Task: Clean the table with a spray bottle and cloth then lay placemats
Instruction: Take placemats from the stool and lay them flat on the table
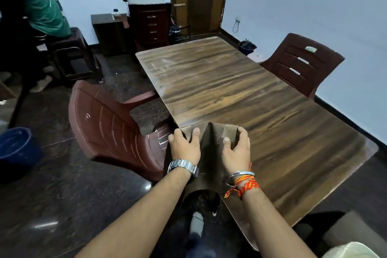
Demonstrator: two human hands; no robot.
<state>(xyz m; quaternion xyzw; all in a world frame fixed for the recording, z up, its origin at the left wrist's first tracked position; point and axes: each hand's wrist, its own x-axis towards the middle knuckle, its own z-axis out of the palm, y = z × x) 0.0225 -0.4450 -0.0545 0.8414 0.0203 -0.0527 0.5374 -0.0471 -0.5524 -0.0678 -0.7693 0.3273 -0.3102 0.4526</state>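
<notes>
A brown woven placemat hangs over the near left corner of the wooden table, creased upward along its middle. My left hand, with a metal watch on the wrist, grips the mat's left top edge. On the mat's right top edge my right hand, with a bangle and orange threads on the wrist, holds it too. The mat's lower end droops below the table edge between my forearms. No spray bottle or cloth is in view.
A brown plastic chair stands left of the table, another at its far right side. A person in a green shirt bends at the far left by a stool. A blue bucket sits on the dark floor.
</notes>
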